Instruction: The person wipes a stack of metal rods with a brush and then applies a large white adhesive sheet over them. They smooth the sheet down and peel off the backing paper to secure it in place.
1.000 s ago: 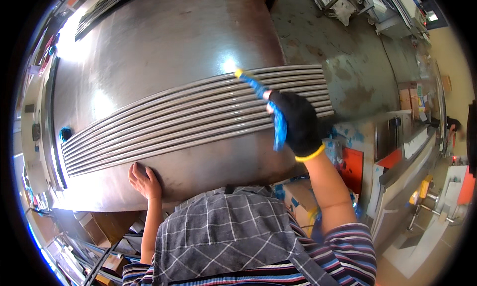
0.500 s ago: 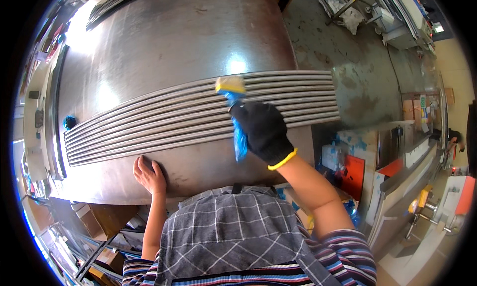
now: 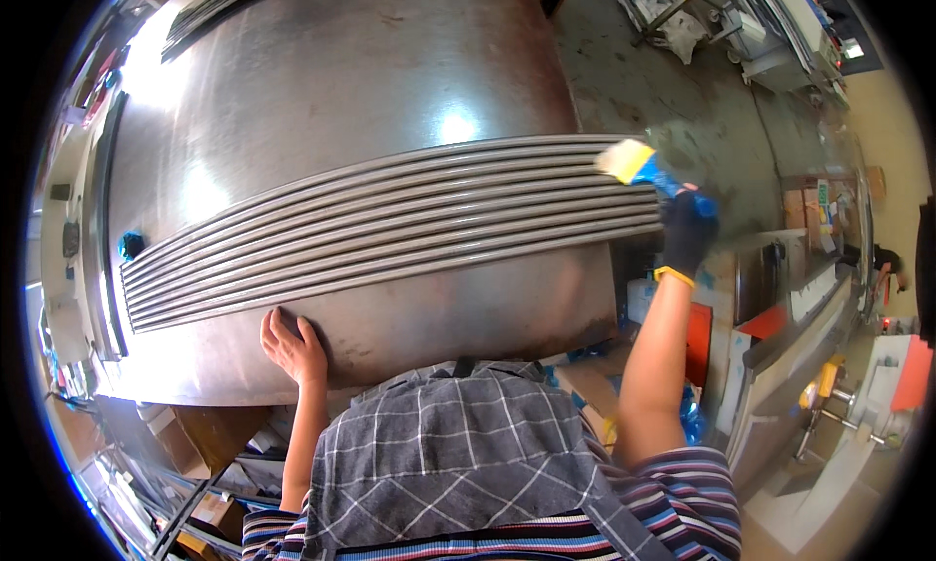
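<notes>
Overhead, a worker's gloved right hand [image 3: 690, 228] grips a blue-handled brush [image 3: 639, 161] at two o'clock in the view, fingers clamped around the handle. The brush's pale tip and yellow band point toward ten o'clock, over the outer end of a row of long metal rods [image 3: 409, 216]; motion blur makes it impossible to tell whether the tip touches them. The metal rods lie side by side on a broad metal worktop [image 3: 390, 64], spanning the view from nine o'clock through the centre to two.

The bare left hand [image 3: 294, 351] rests palm down on the worktop at eight o'clock, gripping nothing, its thumb spread from the fingers. The fingertips reach the edge of the nearest rod, though contact there cannot be made out.

The worker wears a gray checked apron [image 3: 458, 444] over a striped shirt [image 3: 682, 493], both at six o'clock. A blue clump [image 3: 130, 245] sits beside the rods' far end at nine o'clock, and dark strips [image 3: 219, 13] lie in a stack between ten and eleven. Beyond the worktop at one o'clock stretches a stained floor [image 3: 692, 122]; a red-orange panel [image 3: 699, 347] stands between three and four.
</notes>
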### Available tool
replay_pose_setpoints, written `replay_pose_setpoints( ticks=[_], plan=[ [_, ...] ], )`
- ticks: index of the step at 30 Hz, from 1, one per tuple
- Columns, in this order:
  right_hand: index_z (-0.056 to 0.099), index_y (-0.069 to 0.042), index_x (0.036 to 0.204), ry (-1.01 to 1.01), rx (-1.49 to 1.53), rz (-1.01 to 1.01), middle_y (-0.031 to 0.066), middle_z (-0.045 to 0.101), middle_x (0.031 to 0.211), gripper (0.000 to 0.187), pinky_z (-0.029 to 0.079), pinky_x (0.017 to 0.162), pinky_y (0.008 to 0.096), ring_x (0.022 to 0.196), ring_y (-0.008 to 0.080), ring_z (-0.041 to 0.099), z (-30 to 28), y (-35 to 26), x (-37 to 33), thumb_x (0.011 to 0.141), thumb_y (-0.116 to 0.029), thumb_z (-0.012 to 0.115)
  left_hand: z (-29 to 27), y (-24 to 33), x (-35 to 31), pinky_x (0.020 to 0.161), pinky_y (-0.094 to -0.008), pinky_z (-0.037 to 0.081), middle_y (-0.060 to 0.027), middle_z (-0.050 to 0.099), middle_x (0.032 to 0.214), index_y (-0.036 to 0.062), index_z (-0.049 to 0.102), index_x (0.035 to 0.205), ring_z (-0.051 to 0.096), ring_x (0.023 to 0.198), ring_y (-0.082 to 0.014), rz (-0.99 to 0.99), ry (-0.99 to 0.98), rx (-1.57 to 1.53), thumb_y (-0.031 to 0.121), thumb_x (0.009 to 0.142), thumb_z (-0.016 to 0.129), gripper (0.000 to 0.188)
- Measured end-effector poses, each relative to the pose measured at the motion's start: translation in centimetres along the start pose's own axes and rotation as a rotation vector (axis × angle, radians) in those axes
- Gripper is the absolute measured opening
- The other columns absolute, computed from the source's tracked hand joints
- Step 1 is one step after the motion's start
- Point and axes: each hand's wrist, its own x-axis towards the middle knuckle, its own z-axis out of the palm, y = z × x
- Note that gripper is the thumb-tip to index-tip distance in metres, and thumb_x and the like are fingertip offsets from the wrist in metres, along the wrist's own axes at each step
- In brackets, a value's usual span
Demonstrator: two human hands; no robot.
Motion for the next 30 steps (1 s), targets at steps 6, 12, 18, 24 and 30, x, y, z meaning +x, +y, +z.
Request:
replay_pose_setpoints(
  ticks=[6, 12, 18, 24, 30],
  plan=[
    [0.064, -0.009, 0.114, -0.115, -0.422, -0.519, 0.0104, 0.069, 0.096, 0.024, 0.05, 0.073, 0.0347, 0.083, 0.0229, 0.066, 1.6, -2.3, -1.6, 0.092, -0.015, 0.056, -0.3, -0.7, 1.2, 0.108, -0.0477, 0.029, -0.0156, 0.045, 0.136, 0.0063, 0.047, 0.132, 0.039, 0.127, -0.0358, 0.026, 0.011, 0.061, 0.03, 0.09, 0.054, 0.049],
    [0.062, -0.012, 0.116, -0.557, -0.77, -0.892, 0.0082, 0.061, 0.088, 0.031, 0.047, 0.07, 0.0401, 0.078, 0.026, 0.06, 4.1, -8.7, -14.0, 0.085, -0.019, 0.062, -0.8, 0.9, 0.0, 0.107, -0.0477, 0.03, -0.0154, 0.045, 0.136, 0.0068, 0.047, 0.132, 0.04, 0.127, -0.0358, 0.044, 0.013, 0.1, 0.031, 0.09, 0.054, 0.049],
    [0.069, -0.007, 0.102, -0.532, 0.443, -0.346, 0.0047, 0.066, 0.084, 0.017, 0.049, 0.067, 0.0297, 0.072, 0.0162, 0.061, 3.6, -5.7, -14.2, 0.087, -0.013, 0.063, 0.4, -0.6, 0.3, 0.107, -0.0481, 0.03, -0.0155, 0.044, 0.136, 0.0072, 0.047, 0.133, 0.039, 0.127, -0.0363, 0.042, 0.061, 0.019, 0.032, 0.09, 0.054, 0.05],
    [0.067, -0.007, 0.103, -0.017, 0.413, 0.349, 0.0058, 0.066, 0.08, 0.022, 0.051, 0.062, 0.0314, 0.065, 0.0171, 0.063, -4.6, 2.3, -3.7, 0.087, -0.022, 0.065, 4.2, -8.0, 0.9, 0.107, -0.0484, 0.03, -0.0162, 0.044, 0.136, 0.0068, 0.047, 0.132, 0.039, 0.126, -0.0373, 0.245, 0.11, 0.261, 0.034, 0.091, 0.054, 0.05],
    [0.064, -0.011, 0.106, -0.311, -0.492, -0.519, 0.0114, 0.065, 0.088, 0.022, 0.051, 0.069, 0.0378, 0.081, 0.0275, 0.065, -2.7, -0.3, -9.9, 0.085, -0.018, 0.062, -1.3, 2.0, -0.2, 0.106, -0.0485, 0.03, -0.0162, 0.044, 0.136, 0.0056, 0.046, 0.132, 0.039, 0.126, -0.037, 0.198, 0.122, 0.082, 0.031, 0.09, 0.056, 0.05]
  ],
)
